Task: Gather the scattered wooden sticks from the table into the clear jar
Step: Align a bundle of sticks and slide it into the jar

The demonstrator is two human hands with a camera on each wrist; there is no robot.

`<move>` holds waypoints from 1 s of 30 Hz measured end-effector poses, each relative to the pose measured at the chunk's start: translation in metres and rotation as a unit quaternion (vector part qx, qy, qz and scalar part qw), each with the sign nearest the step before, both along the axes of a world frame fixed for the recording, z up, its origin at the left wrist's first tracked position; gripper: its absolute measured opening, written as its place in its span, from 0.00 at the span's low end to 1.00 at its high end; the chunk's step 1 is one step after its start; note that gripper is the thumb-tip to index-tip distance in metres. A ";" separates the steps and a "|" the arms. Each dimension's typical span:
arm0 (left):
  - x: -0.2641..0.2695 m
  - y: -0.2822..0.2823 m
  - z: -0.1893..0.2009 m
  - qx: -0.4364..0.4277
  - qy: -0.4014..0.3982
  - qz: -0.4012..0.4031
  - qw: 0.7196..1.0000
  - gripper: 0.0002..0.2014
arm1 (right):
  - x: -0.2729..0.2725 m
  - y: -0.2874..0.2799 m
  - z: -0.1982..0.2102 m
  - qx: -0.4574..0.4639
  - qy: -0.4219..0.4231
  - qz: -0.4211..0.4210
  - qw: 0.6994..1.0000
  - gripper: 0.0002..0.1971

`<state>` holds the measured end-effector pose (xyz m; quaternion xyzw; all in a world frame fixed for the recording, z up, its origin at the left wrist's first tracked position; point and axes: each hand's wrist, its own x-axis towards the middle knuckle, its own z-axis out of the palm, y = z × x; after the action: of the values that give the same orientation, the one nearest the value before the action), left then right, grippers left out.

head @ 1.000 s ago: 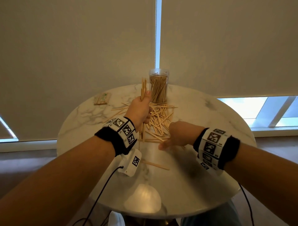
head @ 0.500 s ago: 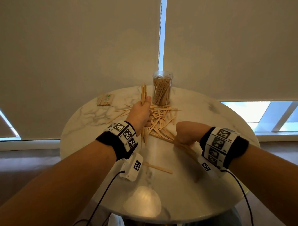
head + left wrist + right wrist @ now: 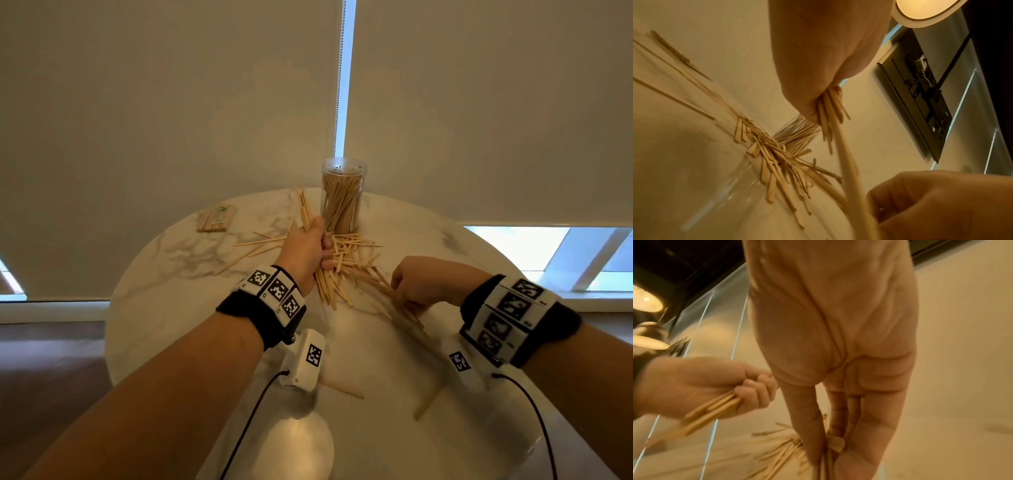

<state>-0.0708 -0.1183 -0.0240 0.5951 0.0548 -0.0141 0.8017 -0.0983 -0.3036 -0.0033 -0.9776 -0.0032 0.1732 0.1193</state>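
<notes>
A clear cylindrical jar (image 3: pixel 343 195) stands upright at the far side of the round, white-veined marble table (image 3: pixel 178 274), packed with thin, flat wooden sticks standing on end; just in front of the jar lies the scattered heap of sticks (image 3: pixel 349 255), pale, smooth and criss-crossed, with a few strays fanned out to the jar's left; two single sticks (image 3: pixel 342 387) lie well nearer the person than the jar, apart from the heap.

The left hand (image 3: pixel 305 251) is just in front of the jar and to its left, fingers curled tight round an upright bundle of sticks (image 3: pixel 303 209) whose ends rise above the thumb and poke out below the fist; the left wrist view shows the same bundle (image 3: pixel 828 113) clamped in the fist.

The right hand (image 3: pixel 424 282) is in front of the jar and to its right, at the heap's near edge, fingers and thumb closed on a slanted sheaf of sticks (image 3: pixel 394 301), blurred; the right wrist view shows thumb and fingers pinching those sticks (image 3: pixel 826 459) together.

A small flat pack of sticks (image 3: pixel 216 219) lies far to the jar's left; both wrists wear black bands with square printed markers.
</notes>
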 end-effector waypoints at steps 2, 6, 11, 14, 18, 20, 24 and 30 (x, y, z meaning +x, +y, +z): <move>0.007 -0.001 -0.003 0.023 -0.007 -0.004 1.000 0.17 | 0.007 -0.009 0.007 0.072 0.004 -0.033 0.997 0.09; 0.028 -0.002 -0.011 0.077 -0.018 0.027 0.996 0.16 | 0.017 -0.020 0.020 0.161 -0.004 -0.054 0.985 0.08; 0.045 -0.009 -0.002 0.085 -0.032 0.067 0.994 0.17 | 0.021 -0.015 0.036 0.248 -0.052 -0.035 0.967 0.04; 0.053 -0.014 0.017 0.076 -0.026 0.097 0.992 0.28 | 0.031 -0.006 0.050 0.296 -0.086 -0.022 0.951 0.04; 0.059 -0.015 0.034 0.039 -0.031 0.051 0.997 0.34 | 0.045 0.011 0.062 0.340 -0.094 0.005 0.936 0.03; 0.060 -0.016 0.037 0.026 -0.052 -0.009 0.998 0.30 | 0.050 0.023 0.062 0.352 -0.090 0.023 0.931 0.03; 0.064 -0.023 0.038 -0.017 -0.085 -0.052 0.995 0.18 | 0.065 0.040 0.056 0.374 -0.133 0.047 0.917 0.05; 0.076 -0.021 0.034 0.025 -0.059 0.024 0.998 0.18 | 0.074 0.041 0.051 0.402 -0.134 0.034 0.905 0.08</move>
<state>0.0052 -0.1390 0.0103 0.6131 0.0222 0.0417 0.7886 -0.0248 -0.2628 0.0480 -0.8602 -0.1212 0.0286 0.4945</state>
